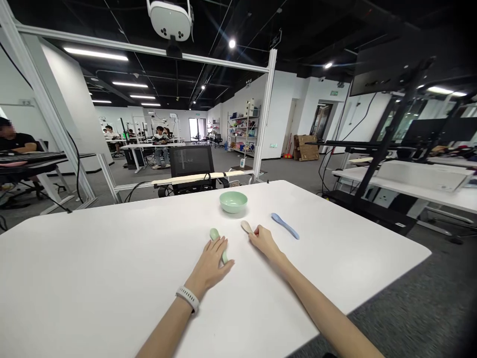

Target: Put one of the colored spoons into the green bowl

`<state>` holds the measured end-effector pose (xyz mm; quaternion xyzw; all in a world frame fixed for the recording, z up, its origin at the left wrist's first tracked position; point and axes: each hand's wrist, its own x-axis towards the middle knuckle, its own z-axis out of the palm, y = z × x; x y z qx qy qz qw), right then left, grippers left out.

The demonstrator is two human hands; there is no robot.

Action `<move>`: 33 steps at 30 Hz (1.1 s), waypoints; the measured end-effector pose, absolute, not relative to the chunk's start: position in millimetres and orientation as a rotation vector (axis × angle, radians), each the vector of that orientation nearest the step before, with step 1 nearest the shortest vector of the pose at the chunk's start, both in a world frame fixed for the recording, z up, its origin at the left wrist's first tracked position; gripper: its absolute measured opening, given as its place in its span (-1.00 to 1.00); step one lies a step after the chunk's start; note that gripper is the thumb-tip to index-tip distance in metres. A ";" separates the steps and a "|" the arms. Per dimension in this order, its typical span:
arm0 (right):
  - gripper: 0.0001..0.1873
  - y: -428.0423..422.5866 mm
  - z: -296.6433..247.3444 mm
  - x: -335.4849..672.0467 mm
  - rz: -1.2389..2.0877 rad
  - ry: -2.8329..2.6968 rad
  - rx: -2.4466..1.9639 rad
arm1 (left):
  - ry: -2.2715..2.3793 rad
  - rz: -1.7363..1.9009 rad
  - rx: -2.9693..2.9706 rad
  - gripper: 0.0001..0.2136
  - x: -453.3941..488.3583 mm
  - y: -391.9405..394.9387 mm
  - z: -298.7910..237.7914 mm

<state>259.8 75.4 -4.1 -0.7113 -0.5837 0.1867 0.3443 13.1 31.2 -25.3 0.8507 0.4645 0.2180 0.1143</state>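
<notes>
On the white table, my left hand (213,262) lies over a light green spoon (214,233), its fingers stretched out across the handle. The spoon's bowl shows past the fingertips, and the end of its handle appears beside the thumb. My right hand (264,241) is closed on the handle of a beige spoon (246,226), whose bowl points away to the far left. A blue spoon (285,226) rests to the right of that hand, touched by neither hand. Beyond the spoons stands a green bowl (233,202), upright.
A metal frame (265,114) rises behind the table's far edge, with a black office chair (192,166) behind it. At right stand a dark monitor stand (383,129) and another white desk (417,186). Several people sit at desks in the background.
</notes>
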 end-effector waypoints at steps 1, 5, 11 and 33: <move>-0.79 75.2 -3.3 259.8 0.488 -1.519 -1.849 | 1.360 0.637 2.498 -0.32 13.2 30.5 -23.8; -0.78 74.2 1.9 259.0 0.496 -1.519 -1.873 | 1.336 0.620 2.510 -0.33 12.8 28.3 -18.8; -0.80 73.4 5.2 259.5 0.520 -1.542 -1.900 | 1.321 0.613 2.504 -0.32 12.0 29.2 -19.0; -0.66 76.6 2.6 266.1 0.532 -1.500 -1.831 | 1.316 0.530 2.517 -0.20 12.2 29.4 -11.3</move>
